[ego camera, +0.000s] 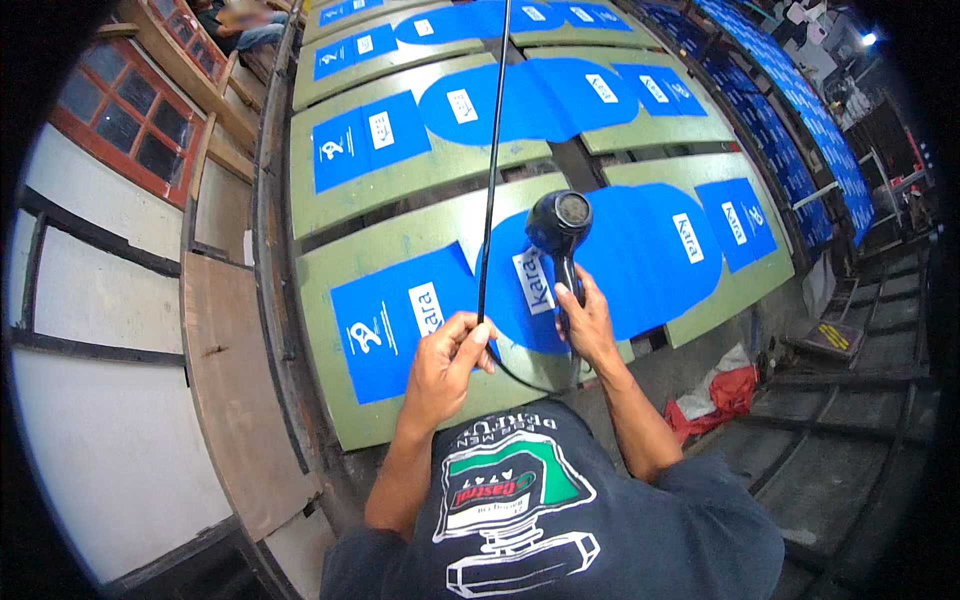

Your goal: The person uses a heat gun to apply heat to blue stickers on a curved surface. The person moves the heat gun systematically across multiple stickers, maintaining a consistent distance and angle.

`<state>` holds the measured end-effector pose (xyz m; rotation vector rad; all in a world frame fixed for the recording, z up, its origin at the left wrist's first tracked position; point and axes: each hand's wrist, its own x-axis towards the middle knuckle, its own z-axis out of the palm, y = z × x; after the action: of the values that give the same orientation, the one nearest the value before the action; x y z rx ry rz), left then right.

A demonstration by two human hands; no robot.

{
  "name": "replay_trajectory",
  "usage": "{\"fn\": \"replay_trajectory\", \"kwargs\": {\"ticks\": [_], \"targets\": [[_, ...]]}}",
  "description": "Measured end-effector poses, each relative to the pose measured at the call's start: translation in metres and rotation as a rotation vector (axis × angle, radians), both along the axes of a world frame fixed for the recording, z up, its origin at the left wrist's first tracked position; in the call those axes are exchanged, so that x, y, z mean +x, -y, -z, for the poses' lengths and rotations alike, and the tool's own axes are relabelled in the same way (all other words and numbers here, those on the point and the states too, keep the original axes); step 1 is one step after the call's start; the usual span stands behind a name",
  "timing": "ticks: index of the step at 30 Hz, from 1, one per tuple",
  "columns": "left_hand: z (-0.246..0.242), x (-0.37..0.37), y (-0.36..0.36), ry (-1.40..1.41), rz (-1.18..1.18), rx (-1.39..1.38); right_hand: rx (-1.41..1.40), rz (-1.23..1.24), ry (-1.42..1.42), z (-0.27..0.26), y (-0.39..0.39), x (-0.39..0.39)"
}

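My right hand (589, 319) grips the handle of a black hair dryer (559, 221), held over a blue fabric piece with rounded ends (630, 262). Its white printed patch (534, 281) shows just beside the dryer. My left hand (454, 356) pinches the black power cord (491, 180), which runs up across the view and loops back below towards the dryer's handle. Beside my left hand lies a blue rectangular fabric piece (375, 330) with white printing. A smaller blue piece (739, 225) lies at the right. All lie flat on green boards (322, 285).
More green boards (300, 150) with printed blue pieces continue away from me. Blue patterned fabric (817, 97) stretches along the right. A red and white bundle (724, 394) lies at the lower right. A wall with a red-framed window (127, 101) stands left; a seated person (244, 26) is at the upper left.
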<state>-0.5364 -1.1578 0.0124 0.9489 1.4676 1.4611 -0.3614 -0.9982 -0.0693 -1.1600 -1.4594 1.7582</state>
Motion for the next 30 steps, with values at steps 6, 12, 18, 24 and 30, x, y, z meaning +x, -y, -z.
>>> {"fn": "replay_trajectory", "kwargs": {"ticks": [6, 12, 18, 24, 30], "targets": [[-0.002, 0.0, -0.001, 0.065, -0.011, 0.022, 0.103, -0.027, 0.071, -0.004, 0.003, 0.006], [0.001, 0.006, -0.001, 0.078, 0.005, 0.027, 0.115, -0.01, 0.05, 0.003, 0.016, 0.014], [0.003, 0.007, -0.002, 0.053, 0.003, 0.002, -0.01, 0.005, 0.022, -0.01, 0.019, 0.017], [0.0, 0.009, 0.0, 0.041, 0.023, -0.01, 0.019, -0.025, 0.031, -0.008, 0.029, 0.023], [-0.001, 0.011, 0.001, 0.018, 0.022, 0.01, 0.031, -0.03, 0.07, -0.011, 0.036, 0.029]]}}
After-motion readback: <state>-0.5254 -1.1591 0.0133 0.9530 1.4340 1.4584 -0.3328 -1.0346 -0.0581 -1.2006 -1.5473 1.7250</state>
